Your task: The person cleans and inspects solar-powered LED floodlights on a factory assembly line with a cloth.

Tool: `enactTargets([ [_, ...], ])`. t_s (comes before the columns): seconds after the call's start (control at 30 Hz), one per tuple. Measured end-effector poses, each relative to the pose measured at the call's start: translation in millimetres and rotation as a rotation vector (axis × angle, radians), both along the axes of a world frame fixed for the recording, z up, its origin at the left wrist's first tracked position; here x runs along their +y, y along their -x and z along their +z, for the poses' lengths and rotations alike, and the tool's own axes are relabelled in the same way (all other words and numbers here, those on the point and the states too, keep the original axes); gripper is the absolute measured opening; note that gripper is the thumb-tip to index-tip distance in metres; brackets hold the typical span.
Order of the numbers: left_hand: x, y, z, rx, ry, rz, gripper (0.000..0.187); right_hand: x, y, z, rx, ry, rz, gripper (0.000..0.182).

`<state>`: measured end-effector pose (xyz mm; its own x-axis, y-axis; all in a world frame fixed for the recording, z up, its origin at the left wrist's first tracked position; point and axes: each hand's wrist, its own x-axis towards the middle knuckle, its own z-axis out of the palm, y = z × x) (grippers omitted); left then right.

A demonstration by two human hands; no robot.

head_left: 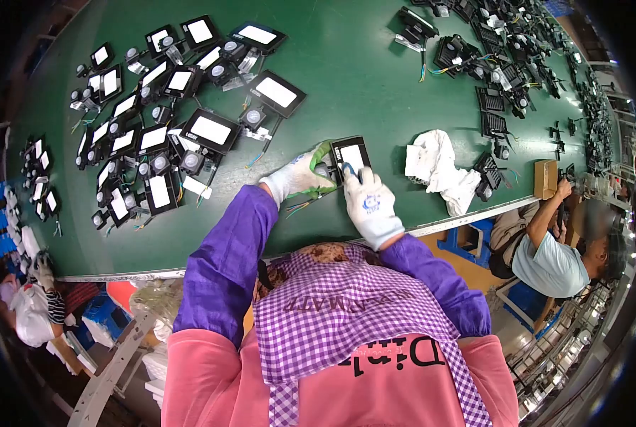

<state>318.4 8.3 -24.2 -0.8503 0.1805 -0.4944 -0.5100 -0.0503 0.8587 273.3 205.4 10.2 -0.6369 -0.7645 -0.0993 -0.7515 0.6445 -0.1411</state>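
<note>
A small black LED floodlight (351, 154) with a white front panel lies face up before me, its coloured wires trailing to the lower left. My left hand (302, 175), in a white glove with green on the fingers, is closed around the sensor side of the floodlight. My right hand (371, 202), in a white glove with blue fingertips, has its fingers stretched out onto the lower part of the panel. Its thumb is not clearly visible. A crumpled white cloth (442, 171) lies to the right of my right hand.
Many floodlights with sensors (211, 130) lie face up on the green table (318, 78) to the left. More are heaped at the far right (503, 64). A cardboard box (545, 178) stands at the table edge near a seated person (553, 260). Another person's gloved hand (44, 272) is at far left.
</note>
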Motion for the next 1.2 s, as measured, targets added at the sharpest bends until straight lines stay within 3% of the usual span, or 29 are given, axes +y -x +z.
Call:
enactTargets([
  [0.1,-0.2,0.1,-6.8,0.027,0.001,0.001,0.094,-22.1,26.2,-11.0,0.015,0.146,0.046,0.031],
  [0.2,0.1,-0.7,4.9,0.034,0.013,0.022,0.092,-33.2,37.3,-9.0,-0.020,0.052,0.076,0.032],
  [0.3,0.8,1.2,3.4,0.081,0.041,0.008,0.091,-24.0,40.3,-4.3,-0.051,0.155,-0.053,0.032],
  [0.33,1.5,3.1,8.5,0.083,0.049,0.000,0.092,-22.5,45.0,8.6,-0.126,0.188,-0.226,0.029],
  [0.37,3.6,2.9,10.4,0.059,0.048,0.013,0.092,-9.7,54.2,4.4,0.027,0.315,-0.242,0.025],
  [0.43,9.8,0.4,14.8,-0.008,-0.013,0.062,0.094,11.3,78.8,26.8,-0.016,0.257,-0.363,0.023],
  [0.5,16.8,-4.7,9.0,-0.025,-0.072,0.127,0.095,30.5,100.2,46.3,0.179,0.060,-0.411,0.026],
  [0.57,26.6,-9.6,-12.7,0.034,-0.072,0.185,0.097,56.2,114.2,22.5,0.352,0.054,-0.470,0.031],
  [0.6,27.2,-8.9,-9.4,-0.007,-0.064,0.179,0.097,64.8,118.6,11.1,0.215,-0.015,-0.579,0.038],
  [0.7,29.8,-9.6,-8.7,-0.095,-0.106,0.179,0.098,74.0,103.8,-31.3,0.180,-0.062,-0.582,0.038],
  [0.73,31.8,-10.4,-9.2,-0.077,-0.119,0.194,0.096,76.8,103.3,-35.4,0.210,-0.018,-0.510,0.034],
  [0.83,37.2,-8.7,-10.3,-0.010,-0.131,0.226,0.092,48.2,103.4,3.1,-0.284,0.397,-0.604,0.026],
  [0.87,39.1,-7.3,-11.6,0.019,-0.123,0.234,0.089,32.3,86.5,21.7,-0.142,0.205,-0.473,0.019],
  [0.9,42.9,-7.2,-12.8,0.042,-0.119,0.247,0.087,22.3,76.4,20.4,-0.170,0.231,-0.290,0.019],
  [0.93,43.9,-5.7,3.7,0.185,0.111,0.210,0.078,6.9,58.9,18.8,-0.180,0.232,-0.124,0.021],
  [0.97,43.2,-5.7,-12.3,0.211,0.228,0.038,0.072,-13.0,39.1,28.7,-0.206,0.127,-0.068,0.024],
  [1.03,49.5,-11.8,-23.4,0.009,-0.006,0.211,0.072,-31.7,39.4,0.7,-0.162,0.268,-0.145,0.025],
  [1.1,52.0,-13.0,-27.6,0.057,-0.056,0.252,0.075,-49.9,68.1,-13.8,-0.184,0.166,-0.275,0.026],
  [1.13,52.6,-9.9,-27.3,0.092,-0.080,0.273,0.076,-53.5,80.0,10.4,-0.173,0.165,-0.251,0.027],
  [1.17,54.0,-8.1,-21.3,0.104,0.046,0.240,0.076,-47.3,111.2,-35.4,-0.201,0.113,-0.389,0.032],
  [1.2,53.4,-7.1,-11.5,0.121,0.176,0.208,0.077,-41.8,117.1,-31.1,-0.195,0.116,-0.380,0.034],
])
